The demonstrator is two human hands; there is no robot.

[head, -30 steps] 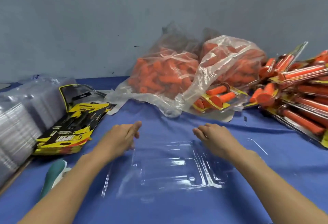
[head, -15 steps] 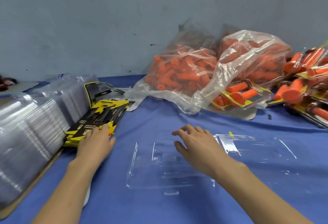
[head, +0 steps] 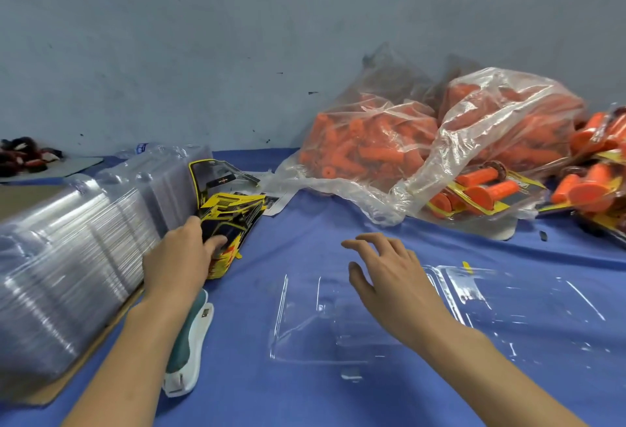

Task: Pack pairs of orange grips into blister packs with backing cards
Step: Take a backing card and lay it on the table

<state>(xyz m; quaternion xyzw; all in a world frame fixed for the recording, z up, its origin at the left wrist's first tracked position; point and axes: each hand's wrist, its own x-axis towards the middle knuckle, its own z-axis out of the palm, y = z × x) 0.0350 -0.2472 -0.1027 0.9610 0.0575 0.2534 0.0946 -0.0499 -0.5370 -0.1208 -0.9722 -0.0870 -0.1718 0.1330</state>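
Orange rubber grips [head: 369, 149] sit loose in two crumpled clear plastic bags [head: 450, 142] at the far right, against the grey wall [head: 203, 54]. One bag's mouth spills toward the middle of the blue cloth-covered table [head: 305, 399].

Clear plastic blister pack [head: 305, 325], opened flat and empty, lies near centre on the cloth, its second leaf spread out to the right.

Right hand [head: 389, 277] is over the left leaf of this pack, palm down, fingers apart and slightly bent, holding nothing. Contact with the plastic cannot be judged.

Left hand [head: 176, 264] is at the near end of a slanted stack of yellow-and-black backing cards [head: 233, 220], left of the pack. Its thumb lies on the top face and its fingers curl round the left edge, gripping the cards.

Tall stacks of nested clear blister shells [head: 67, 257] fill the left side, touching the card stack. A teal-and-white stapler [head: 189, 352] lies beside the left forearm.

Finished packs of orange grips on yellow cards [head: 596, 182] are heaped at the far right edge. One more finished pack [head: 481, 189] lies partly under a bag.
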